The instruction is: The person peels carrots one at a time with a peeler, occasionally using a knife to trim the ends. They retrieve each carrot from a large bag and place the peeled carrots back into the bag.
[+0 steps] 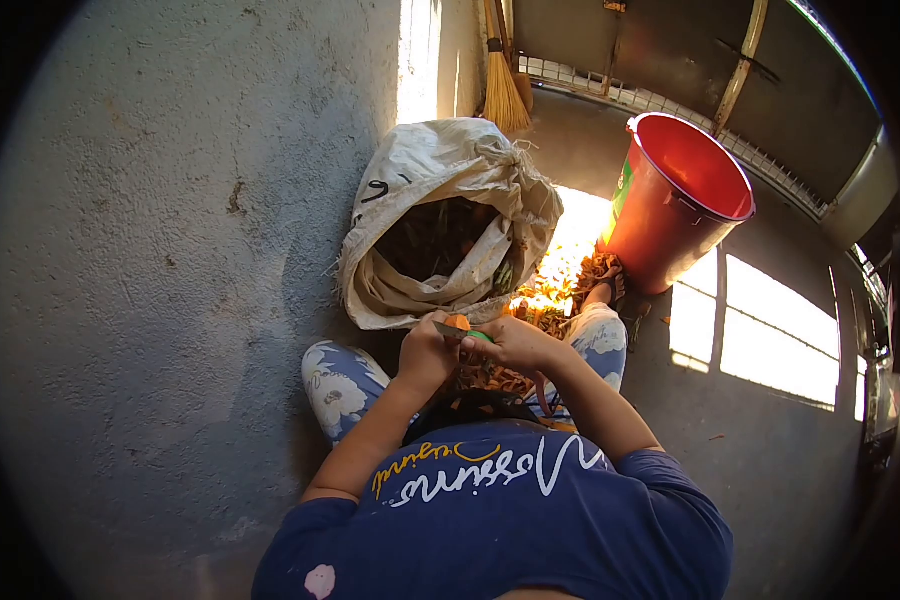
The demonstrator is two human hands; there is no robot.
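Near the middle of the view, my left hand [427,356] is closed around an orange piece that looks like a carrot [458,322], with only its top end showing. My right hand [518,345] grips a knife by its green handle [480,336]. The dark blade [449,330] points left across my left fingers, close against the carrot. Orange-brown peelings [495,380] lie below both hands, between my legs. Just beyond the hands stands a whitish woven sack [380,290], its mouth open towards me and its inside dark.
A tall red bucket [660,220] stands ahead on the right, beside my foot [600,293]. More peelings [560,300] lie in sunlight between sack and bucket. A rough grey wall [170,250] runs along the left. A broom [505,90] leans at the back.
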